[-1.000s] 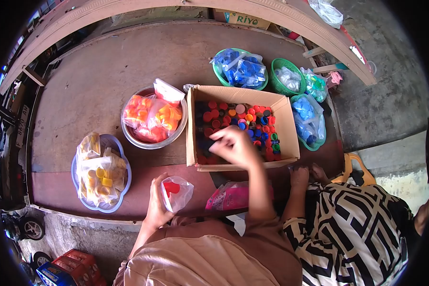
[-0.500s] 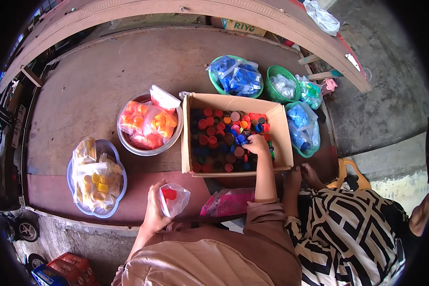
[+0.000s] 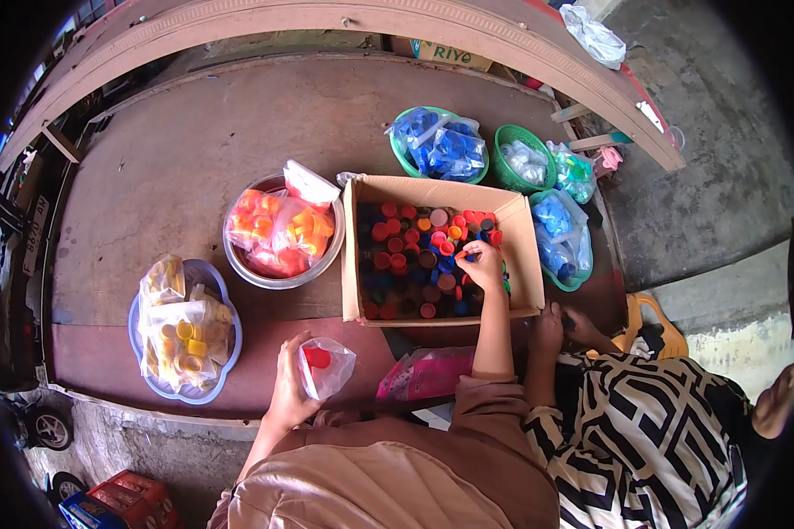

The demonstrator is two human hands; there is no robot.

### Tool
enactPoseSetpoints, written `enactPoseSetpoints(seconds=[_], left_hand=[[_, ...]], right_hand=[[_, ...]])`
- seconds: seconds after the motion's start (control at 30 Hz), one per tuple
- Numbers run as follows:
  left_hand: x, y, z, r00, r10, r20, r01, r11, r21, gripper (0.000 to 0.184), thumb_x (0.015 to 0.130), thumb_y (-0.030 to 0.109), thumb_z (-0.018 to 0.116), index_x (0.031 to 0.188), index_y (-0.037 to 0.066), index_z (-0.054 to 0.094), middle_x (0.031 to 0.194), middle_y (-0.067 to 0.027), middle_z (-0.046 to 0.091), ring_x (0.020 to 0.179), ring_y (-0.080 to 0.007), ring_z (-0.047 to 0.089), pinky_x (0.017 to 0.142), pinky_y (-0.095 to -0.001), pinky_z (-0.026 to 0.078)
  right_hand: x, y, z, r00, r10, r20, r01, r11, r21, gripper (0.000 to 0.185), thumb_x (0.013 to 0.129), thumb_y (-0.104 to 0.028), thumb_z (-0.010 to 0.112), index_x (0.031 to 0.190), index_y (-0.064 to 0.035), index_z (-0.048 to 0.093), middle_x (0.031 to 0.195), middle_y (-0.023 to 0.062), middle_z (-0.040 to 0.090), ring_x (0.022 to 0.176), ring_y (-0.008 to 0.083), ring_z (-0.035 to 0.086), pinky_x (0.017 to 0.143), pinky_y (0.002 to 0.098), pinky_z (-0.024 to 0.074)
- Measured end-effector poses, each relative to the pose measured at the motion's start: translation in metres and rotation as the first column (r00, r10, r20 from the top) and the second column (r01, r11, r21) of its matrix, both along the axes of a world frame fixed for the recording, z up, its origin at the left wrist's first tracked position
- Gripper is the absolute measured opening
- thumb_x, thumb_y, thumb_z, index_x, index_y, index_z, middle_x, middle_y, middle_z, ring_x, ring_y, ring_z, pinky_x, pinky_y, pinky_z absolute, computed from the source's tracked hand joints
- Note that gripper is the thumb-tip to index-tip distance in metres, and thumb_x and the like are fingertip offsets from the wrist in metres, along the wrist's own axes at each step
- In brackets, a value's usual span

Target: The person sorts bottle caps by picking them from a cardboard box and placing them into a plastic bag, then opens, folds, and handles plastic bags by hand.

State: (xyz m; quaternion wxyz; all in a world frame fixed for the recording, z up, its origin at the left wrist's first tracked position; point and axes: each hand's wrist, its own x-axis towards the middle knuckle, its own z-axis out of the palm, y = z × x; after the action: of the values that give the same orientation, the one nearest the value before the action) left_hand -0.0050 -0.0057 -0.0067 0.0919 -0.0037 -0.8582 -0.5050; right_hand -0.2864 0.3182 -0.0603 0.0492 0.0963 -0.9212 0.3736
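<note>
My left hand [image 3: 293,388] is closed around a clear plastic bag [image 3: 331,370] with something red inside, near the table's front edge. Over the right part of a cardboard box [image 3: 445,189], my right hand [image 3: 483,266] is closed, with a small orange-red cap [image 3: 460,255] at its fingertips. Below it in the box lie several loose caps, red, blue, orange, green and dark. A pink plastic packet [image 3: 425,374] lies between the box and my body.
A metal bowl [image 3: 284,283] holds bags of orange and red caps. Left of it stands a lilac basin [image 3: 183,394] with yellow ones. Green baskets [image 3: 511,133] stand behind and right of the box. A co-worker [image 3: 644,414] sits at the right.
My right hand came down into the box from above its left side, then shifted slightly; an orange-red cap now shows at its fingertips. My left hand stays about where it was with the bag.
</note>
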Motion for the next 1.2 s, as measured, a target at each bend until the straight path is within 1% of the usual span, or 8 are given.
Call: enactPoseSetpoints(seconds=[0.23,0.43,0.5,0.6,0.63,0.77,1.07,1.2], left_hand=[[0.005,0.002,0.002,0.999,-0.004,0.041,0.002,0.999,0.052,0.082,0.057,0.007,0.072,0.127,-0.002,0.030,0.119,-0.0218,0.042,0.109,-0.0375,0.043,0.094,-0.0432,0.035],[0.004,0.006,0.002,0.999,0.001,0.032,-0.004,0.994,0.114,0.081,0.057,0.007,0.072,0.126,-0.001,0.031,0.119,-0.0232,0.042,0.108,-0.0392,0.042,0.095,-0.0450,0.034],[0.005,0.005,0.006,1.000,0.008,0.031,-0.011,0.993,0.116,0.080,0.057,0.008,0.072,0.126,-0.001,0.032,0.118,-0.0233,0.042,0.107,-0.0389,0.043,0.095,-0.0447,0.035],[0.009,0.003,0.006,0.999,0.020,0.035,-0.023,0.995,0.099,0.080,0.057,0.008,0.073,0.126,-0.002,0.032,0.117,-0.0232,0.043,0.107,-0.0387,0.044,0.094,-0.0444,0.035],[0.011,0.003,0.004,0.999,0.016,0.029,-0.018,0.995,0.095,0.081,0.057,0.008,0.073,0.126,-0.002,0.032,0.117,-0.0231,0.043,0.107,-0.0387,0.044,0.094,-0.0444,0.036],[0.015,0.004,0.003,1.000,0.018,0.025,-0.020,0.995,0.094,0.081,0.057,0.008,0.072,0.126,-0.001,0.031,0.119,-0.0227,0.042,0.108,-0.0394,0.043,0.096,-0.0448,0.034],[0.019,0.007,-0.006,0.998,-0.008,0.066,0.003,0.997,0.071,0.085,0.057,0.009,0.070,0.129,-0.002,0.026,0.126,-0.0231,0.039,0.118,-0.0413,0.036,0.104,-0.0474,0.022],[0.017,0.009,-0.003,0.994,-0.030,0.105,0.021,0.996,0.084,0.086,0.058,0.010,0.070,0.130,-0.003,0.025,0.128,-0.0228,0.038,0.120,-0.0415,0.035,0.106,-0.0479,0.019]], right_hand=[[0.081,-0.090,0.082,0.979,0.173,-0.107,-0.192,0.617,-0.763,0.027,0.070,-0.002,0.065,0.095,-0.0044,0.055,0.081,0.0026,0.058,0.069,0.0058,0.047,0.063,0.0200,0.0401],[0.164,-0.158,0.127,0.579,0.800,-0.156,-0.815,0.566,-0.122,0.031,0.067,-0.011,0.073,0.096,-0.0062,0.064,0.093,0.0054,0.061,0.085,0.0191,0.059,0.068,0.0277,0.0488],[0.148,-0.153,0.122,0.643,0.755,-0.125,-0.724,0.547,-0.419,0.032,0.066,-0.011,0.074,0.096,-0.0072,0.064,0.095,0.0064,0.060,0.085,0.0178,0.059,0.068,0.0280,0.0488],[0.092,-0.118,0.117,0.840,0.521,-0.150,-0.542,0.811,-0.219,0.027,0.070,-0.010,0.071,0.095,-0.0059,0.063,0.087,0.0052,0.061,0.076,0.0142,0.058,0.064,0.0268,0.0476],[0.068,-0.099,0.102,0.928,0.346,0.138,-0.312,0.924,-0.219,0.025,0.070,-0.009,0.070,0.094,-0.0047,0.063,0.083,0.0065,0.064,0.074,0.0151,0.060,0.066,0.0294,0.0489],[-0.031,-0.003,0.013,0.955,-0.154,0.254,-0.055,0.748,0.662,0.038,0.066,-0.021,0.074,0.099,-0.0054,0.062,0.092,0.0122,0.066,0.087,0.0240,0.064,0.078,0.0334,0.0496],[-0.027,0.012,-0.014,0.958,-0.247,0.145,0.176,0.907,0.383,0.042,0.068,-0.026,0.073,0.101,-0.0049,0.058,0.086,0.0132,0.066,0.082,0.0234,0.065,0.077,0.0345,0.0498],[-0.040,0.021,-0.031,0.979,-0.076,0.191,0.149,0.901,-0.406,0.027,0.070,-0.024,0.071,0.092,-0.0081,0.063,0.082,0.0114,0.067,0.079,0.0236,0.065,0.075,0.0350,0.0506]])
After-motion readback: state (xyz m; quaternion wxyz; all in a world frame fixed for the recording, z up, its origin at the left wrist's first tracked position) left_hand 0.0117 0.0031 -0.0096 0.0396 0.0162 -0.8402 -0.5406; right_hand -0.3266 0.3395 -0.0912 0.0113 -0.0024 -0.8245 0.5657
